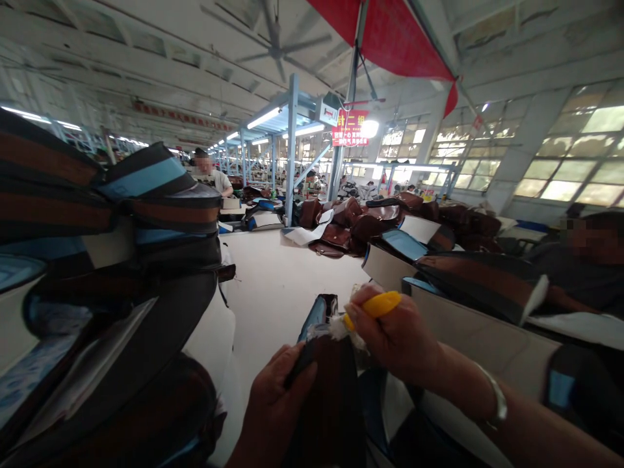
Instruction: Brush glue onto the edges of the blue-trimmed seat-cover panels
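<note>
Head view: a dark brown bag is held upright at the bottom centre, over the near edge of a white table. The left hand is closed around the bag's left edge, thumb laid across the front and the other fingers hidden behind. The right hand is closed on a yellow tool, which is pinched between thumb and curled fingers just above the bag's top edge. A tuft of white fluff is seen at the tool's lower tip, touching the bag. A blue lining shows at the bag's open top. A bracelet is worn on the right wrist.

The left side is walled in by a tall stack of dark, brown and light blue bags, which leans close beside the left hand. On the right, more bags with white card panels are piled just beside the right forearm. Farther back on the table a heap of brown bags is spread, well apart from the hands. Between these piles only a narrow strip of table is left bare.

A person is seen behind the left stack, and another person sits at the right edge. Blue posts, a red banner and windows fill the background.
</note>
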`<move>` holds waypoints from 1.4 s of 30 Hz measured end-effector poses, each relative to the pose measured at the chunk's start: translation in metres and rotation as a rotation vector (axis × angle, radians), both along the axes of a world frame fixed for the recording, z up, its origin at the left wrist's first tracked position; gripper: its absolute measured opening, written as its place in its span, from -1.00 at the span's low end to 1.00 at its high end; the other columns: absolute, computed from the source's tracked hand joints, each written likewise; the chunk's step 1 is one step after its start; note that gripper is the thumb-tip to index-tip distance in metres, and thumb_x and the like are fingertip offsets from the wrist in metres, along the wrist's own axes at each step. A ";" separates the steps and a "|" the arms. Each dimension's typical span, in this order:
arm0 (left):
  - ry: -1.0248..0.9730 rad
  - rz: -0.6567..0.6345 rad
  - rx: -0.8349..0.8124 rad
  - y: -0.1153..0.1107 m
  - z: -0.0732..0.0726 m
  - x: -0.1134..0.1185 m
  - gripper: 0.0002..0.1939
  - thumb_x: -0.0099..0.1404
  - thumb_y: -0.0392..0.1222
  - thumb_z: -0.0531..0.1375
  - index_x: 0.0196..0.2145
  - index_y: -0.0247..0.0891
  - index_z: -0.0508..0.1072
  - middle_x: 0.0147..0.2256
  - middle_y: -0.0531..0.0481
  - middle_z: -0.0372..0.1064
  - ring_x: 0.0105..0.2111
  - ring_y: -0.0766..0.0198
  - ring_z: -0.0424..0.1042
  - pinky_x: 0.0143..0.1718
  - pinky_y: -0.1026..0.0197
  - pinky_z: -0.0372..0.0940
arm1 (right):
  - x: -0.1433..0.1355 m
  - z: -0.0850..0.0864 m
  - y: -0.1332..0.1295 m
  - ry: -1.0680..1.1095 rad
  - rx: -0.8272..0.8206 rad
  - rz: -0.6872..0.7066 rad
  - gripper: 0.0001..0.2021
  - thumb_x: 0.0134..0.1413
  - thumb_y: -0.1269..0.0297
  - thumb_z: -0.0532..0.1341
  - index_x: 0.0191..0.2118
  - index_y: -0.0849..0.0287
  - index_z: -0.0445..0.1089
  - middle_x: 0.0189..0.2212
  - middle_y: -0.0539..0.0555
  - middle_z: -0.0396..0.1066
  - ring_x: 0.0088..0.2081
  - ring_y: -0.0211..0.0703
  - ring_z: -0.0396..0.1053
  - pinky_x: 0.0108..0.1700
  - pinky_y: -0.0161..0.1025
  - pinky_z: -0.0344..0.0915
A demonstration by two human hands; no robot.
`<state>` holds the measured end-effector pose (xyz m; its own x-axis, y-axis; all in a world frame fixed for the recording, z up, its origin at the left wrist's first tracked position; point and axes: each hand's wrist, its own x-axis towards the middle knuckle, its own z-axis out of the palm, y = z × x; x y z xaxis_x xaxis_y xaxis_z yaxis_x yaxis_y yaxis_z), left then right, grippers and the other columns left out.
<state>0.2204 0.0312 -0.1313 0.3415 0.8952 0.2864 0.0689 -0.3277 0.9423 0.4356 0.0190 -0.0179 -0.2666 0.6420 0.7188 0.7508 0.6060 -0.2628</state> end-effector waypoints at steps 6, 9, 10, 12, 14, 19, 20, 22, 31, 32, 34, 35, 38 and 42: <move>0.133 0.216 0.318 0.003 -0.002 0.002 -0.83 0.43 -0.08 0.16 -0.16 -0.16 0.52 -0.33 0.03 0.43 -0.33 0.22 0.48 -0.32 0.28 0.38 | 0.014 0.018 -0.003 -0.056 0.051 -0.142 -0.76 0.35 0.23 0.09 -0.37 0.16 0.32 -0.55 -0.03 0.36 -0.55 -0.27 0.30 -0.42 -0.28 0.15; 0.291 0.287 0.735 0.003 -0.004 0.009 -0.83 0.47 -0.24 0.09 -0.12 -0.22 0.48 -0.36 0.00 0.43 -0.41 0.25 0.47 -0.41 0.27 0.34 | 0.009 0.040 -0.008 0.107 0.067 -0.095 -0.79 0.35 0.24 0.13 -0.35 0.15 0.32 -0.58 -0.08 0.30 -0.55 -0.30 0.25 -0.42 -0.32 0.17; 0.346 0.315 0.883 0.003 -0.004 0.013 -0.84 0.47 -0.29 0.08 -0.13 -0.26 0.47 -0.39 0.00 0.42 -0.45 0.25 0.45 -0.44 0.26 0.32 | 0.004 0.046 -0.009 0.143 0.049 -0.064 -0.79 0.35 0.24 0.13 -0.35 0.15 0.32 -0.56 -0.08 0.29 -0.54 -0.30 0.24 -0.41 -0.33 0.17; 0.430 0.364 1.107 0.002 -0.003 0.020 -0.86 0.45 -0.36 0.08 -0.15 -0.31 0.45 -0.45 0.00 0.40 -0.51 0.25 0.40 -0.49 0.23 0.28 | -0.006 0.050 -0.009 0.168 -0.031 0.006 -0.78 0.36 0.23 0.12 -0.35 0.15 0.32 -0.54 -0.08 0.28 -0.51 -0.30 0.24 -0.41 -0.34 0.17; 0.479 0.398 1.211 0.001 0.000 0.026 -0.87 0.44 -0.40 0.09 -0.18 -0.35 0.43 -0.48 0.01 0.37 -0.54 0.24 0.37 -0.51 0.20 0.26 | -0.013 0.047 -0.007 0.094 -0.141 0.064 -0.76 0.36 0.23 0.09 -0.37 0.16 0.30 -0.55 -0.07 0.27 -0.51 -0.30 0.23 -0.41 -0.33 0.17; 0.495 0.392 1.262 -0.002 0.004 0.032 -0.81 0.45 -0.45 0.01 -0.19 -0.37 0.41 -0.49 0.01 0.37 -0.56 0.23 0.37 -0.54 0.16 0.26 | -0.013 0.041 -0.005 -0.266 -0.233 -0.029 -0.77 0.28 0.28 0.09 -0.44 0.16 0.26 -0.57 -0.03 0.28 -0.55 -0.28 0.19 -0.42 -0.27 0.11; 0.496 0.377 1.256 -0.002 0.004 0.032 -0.80 0.45 -0.45 0.00 -0.18 -0.37 0.41 -0.48 0.01 0.37 -0.55 0.23 0.38 -0.54 0.16 0.27 | -0.012 0.042 -0.006 -0.271 -0.188 -0.075 -0.77 0.28 0.26 0.08 -0.43 0.16 0.26 -0.56 -0.02 0.29 -0.55 -0.27 0.20 -0.41 -0.26 0.11; 0.494 0.372 1.248 -0.003 0.004 0.034 -0.81 0.44 -0.45 0.00 -0.18 -0.37 0.41 -0.47 0.01 0.37 -0.55 0.23 0.38 -0.54 0.16 0.27 | -0.014 0.043 -0.009 -0.250 -0.130 -0.097 -0.76 0.30 0.22 0.07 -0.41 0.16 0.28 -0.54 -0.01 0.31 -0.54 -0.26 0.23 -0.40 -0.26 0.11; 0.442 0.343 1.149 0.001 0.005 0.029 -0.83 0.45 -0.37 0.05 -0.19 -0.32 0.44 -0.46 0.00 0.39 -0.54 0.23 0.39 -0.50 0.18 0.26 | -0.012 0.051 -0.008 -0.047 -0.026 -0.127 -0.80 0.24 0.25 0.16 -0.40 0.18 0.35 -0.55 -0.01 0.34 -0.55 -0.26 0.23 -0.43 -0.26 0.10; 0.409 0.316 1.076 0.004 0.007 0.024 -0.84 0.46 -0.32 0.07 -0.19 -0.30 0.45 -0.44 -0.01 0.40 -0.52 0.24 0.40 -0.49 0.20 0.27 | -0.006 0.050 -0.011 0.196 -0.018 -0.108 -0.81 0.24 0.22 0.19 -0.39 0.17 0.37 -0.54 -0.03 0.33 -0.56 -0.28 0.22 -0.45 -0.28 0.11; 0.311 0.243 0.903 0.012 0.013 0.013 -0.84 0.46 -0.25 0.09 -0.20 -0.26 0.47 -0.40 -0.01 0.42 -0.47 0.25 0.44 -0.45 0.24 0.30 | 0.005 0.037 -0.019 0.769 -0.120 0.011 -0.83 0.18 0.20 0.28 -0.37 0.14 0.37 -0.57 -0.09 0.28 -0.59 -0.32 0.16 -0.48 -0.32 0.15; 0.263 0.200 0.812 0.017 0.016 0.006 -0.84 0.46 -0.23 0.10 -0.21 -0.24 0.48 -0.38 0.00 0.43 -0.44 0.26 0.46 -0.43 0.25 0.32 | 0.009 0.025 -0.023 1.020 -0.204 0.085 -0.83 0.15 0.20 0.30 -0.39 0.14 0.37 -0.60 -0.12 0.24 -0.62 -0.34 0.11 -0.48 -0.33 0.19; 0.210 0.101 0.575 0.032 0.021 -0.010 -0.87 0.40 -0.19 0.15 -0.26 -0.19 0.50 -0.36 0.04 0.44 -0.37 0.26 0.48 -0.35 0.26 0.35 | 0.012 -0.031 -0.030 1.390 -0.470 0.276 -0.73 0.17 0.17 0.26 -0.50 0.14 0.34 -0.71 -0.19 0.06 -0.69 -0.38 -0.07 -0.28 -0.19 0.40; 0.241 0.184 0.403 0.049 0.005 -0.018 -0.81 0.36 -0.10 0.20 -0.10 -0.15 0.46 -0.29 0.05 0.49 -0.28 0.19 0.51 -0.24 0.19 0.39 | -0.011 -0.103 -0.029 1.687 -0.715 0.496 -0.77 0.04 0.26 0.34 -0.54 0.17 0.36 -0.67 -0.16 0.17 -0.65 -0.39 -0.03 -0.04 -0.02 0.41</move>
